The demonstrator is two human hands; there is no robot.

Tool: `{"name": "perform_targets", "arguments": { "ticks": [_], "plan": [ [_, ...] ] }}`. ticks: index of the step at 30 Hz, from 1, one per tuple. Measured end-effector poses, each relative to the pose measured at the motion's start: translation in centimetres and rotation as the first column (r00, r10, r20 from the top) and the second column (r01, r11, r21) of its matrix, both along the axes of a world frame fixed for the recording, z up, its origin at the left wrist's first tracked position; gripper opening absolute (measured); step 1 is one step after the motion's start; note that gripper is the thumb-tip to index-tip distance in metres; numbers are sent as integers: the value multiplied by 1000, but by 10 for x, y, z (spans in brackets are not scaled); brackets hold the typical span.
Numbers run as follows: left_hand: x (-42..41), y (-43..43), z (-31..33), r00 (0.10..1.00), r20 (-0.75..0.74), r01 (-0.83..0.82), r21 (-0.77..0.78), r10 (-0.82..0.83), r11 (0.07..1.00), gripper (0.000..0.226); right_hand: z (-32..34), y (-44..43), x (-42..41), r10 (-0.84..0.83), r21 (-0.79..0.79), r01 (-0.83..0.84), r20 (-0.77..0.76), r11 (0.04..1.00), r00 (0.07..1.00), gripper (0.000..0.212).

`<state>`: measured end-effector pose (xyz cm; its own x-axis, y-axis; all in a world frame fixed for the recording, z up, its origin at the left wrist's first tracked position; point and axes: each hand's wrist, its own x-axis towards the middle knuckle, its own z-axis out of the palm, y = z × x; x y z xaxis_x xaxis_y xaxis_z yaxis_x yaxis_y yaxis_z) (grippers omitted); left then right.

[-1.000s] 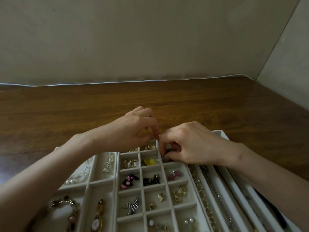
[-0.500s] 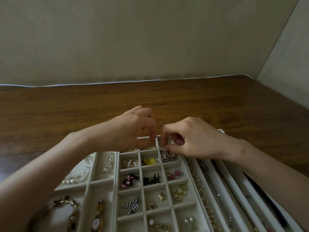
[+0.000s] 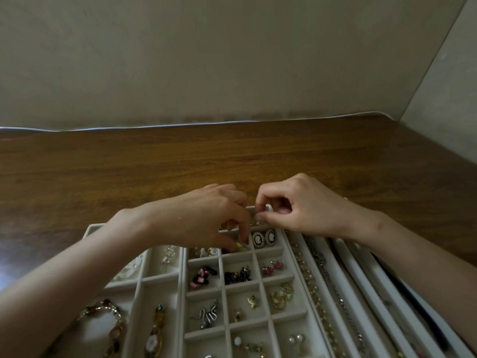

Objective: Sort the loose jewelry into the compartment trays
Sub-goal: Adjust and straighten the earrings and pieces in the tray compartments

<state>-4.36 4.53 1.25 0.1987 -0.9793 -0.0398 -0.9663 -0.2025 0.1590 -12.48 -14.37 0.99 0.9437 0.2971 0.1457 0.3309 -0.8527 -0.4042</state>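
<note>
My left hand (image 3: 206,220) curled into the far cells of the pale flocked compartment tray (image 3: 90,228), fingertips beside a small yellow piece (image 3: 239,246). My right hand (image 3: 296,210) pinched thumb to forefinger at the far rim, above the pair of round black-and-white cameo earrings (image 3: 263,238). I couldn't tell whether either held anything. With both hands so crowded, a knock could have flicked a piece onto the brown wooden surface (image 3: 180,156).

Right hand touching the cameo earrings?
Apart. Head view shows a strip of tray between the right hand and the cameo earrings.
</note>
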Motion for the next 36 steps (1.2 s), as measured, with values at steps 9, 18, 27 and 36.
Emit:
{"name": "perform_targets", "arguments": {
  "ticks": [9,18,27,36],
  "plan": [
    [1,0,9,967,-216,-148,-53,133,988,16,-1,-1,1,31,41,-31,11,999,999,5],
    [-6,-5,3,925,-304,-251,-38,228,967,14,-1,-1,0,45,62,-46,12,997,999,4],
    [-4,-4,12,811,-454,-446,-73,368,892,9,0,6,-1,41,149,-31,-64,988,997,15],
    [-11,0,22,681,-654,-512,-102,330,853,18,3,9,1,1,417,103,-243,903,970,3]
  ]
}}
